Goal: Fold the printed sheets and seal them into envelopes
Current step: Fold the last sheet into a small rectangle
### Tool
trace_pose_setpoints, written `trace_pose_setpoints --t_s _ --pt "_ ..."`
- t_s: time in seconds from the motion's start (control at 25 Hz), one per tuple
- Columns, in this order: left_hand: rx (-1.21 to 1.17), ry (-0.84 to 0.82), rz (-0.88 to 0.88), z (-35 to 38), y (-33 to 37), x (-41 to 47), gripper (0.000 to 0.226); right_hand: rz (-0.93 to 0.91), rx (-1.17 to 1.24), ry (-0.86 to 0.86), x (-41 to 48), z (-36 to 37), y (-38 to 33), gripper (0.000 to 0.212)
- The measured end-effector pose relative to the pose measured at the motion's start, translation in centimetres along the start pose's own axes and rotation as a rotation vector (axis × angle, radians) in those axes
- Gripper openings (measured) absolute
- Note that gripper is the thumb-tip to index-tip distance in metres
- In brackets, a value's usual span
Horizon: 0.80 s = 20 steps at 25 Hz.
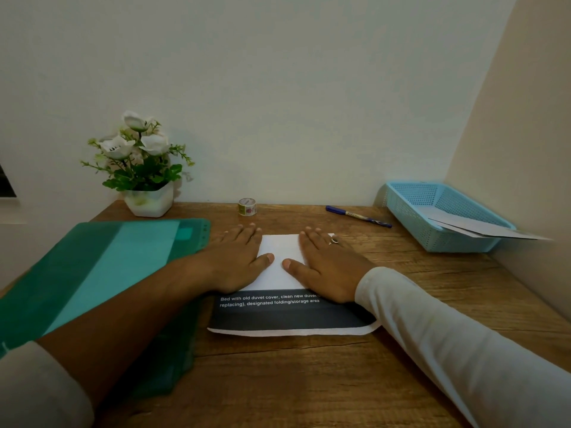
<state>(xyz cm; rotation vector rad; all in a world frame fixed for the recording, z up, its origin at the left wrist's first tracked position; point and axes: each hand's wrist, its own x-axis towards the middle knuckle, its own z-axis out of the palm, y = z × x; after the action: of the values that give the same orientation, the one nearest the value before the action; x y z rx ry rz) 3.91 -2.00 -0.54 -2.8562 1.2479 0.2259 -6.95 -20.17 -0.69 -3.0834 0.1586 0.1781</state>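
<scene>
Grip apart, left hand (234, 261) and right hand (328, 268) press folded sheet (281, 247); blue basket (412, 211) holds envelopes (482, 229).

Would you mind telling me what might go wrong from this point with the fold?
1. The left hand and right hand press flat on the folded sheet; if the flap sits skewed, the crease may set crooked.
2. The left forearm lies over the green folder, so drawing back might drag it.
3. The papers jut past the rim of the blue basket; a sleeve could knock them out.
</scene>
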Motion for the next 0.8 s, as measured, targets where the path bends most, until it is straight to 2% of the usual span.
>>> trace_pose_setpoints --t_s 0.2,0.32,0.44,0.64,0.8 --pt "0.005 0.007 -0.01 0.4 0.2 0.2 0.073 -0.209 0.035 -0.018 -0.2 -0.3 -0.8 0.067" --pt "-0.001 0.027 0.002 0.3 0.1 0.1 0.071 -0.084 0.025 0.003 0.1 -0.3 0.2 0.074" --pt "0.011 0.034 0.084 0.3 0.2 -0.2 0.063 0.033 0.017 0.006 0.3 -0.1 0.9 0.079" --pt "0.018 0.026 0.095 0.6 0.3 0.2 0.061 0.051 0.014 0.018 0.2 0.1 0.7 0.079" --pt "0.023 0.04 0.059 0.8 0.4 0.5 0.067 -0.117 0.01 0.006 -0.7 0.0 -0.2 0.072"
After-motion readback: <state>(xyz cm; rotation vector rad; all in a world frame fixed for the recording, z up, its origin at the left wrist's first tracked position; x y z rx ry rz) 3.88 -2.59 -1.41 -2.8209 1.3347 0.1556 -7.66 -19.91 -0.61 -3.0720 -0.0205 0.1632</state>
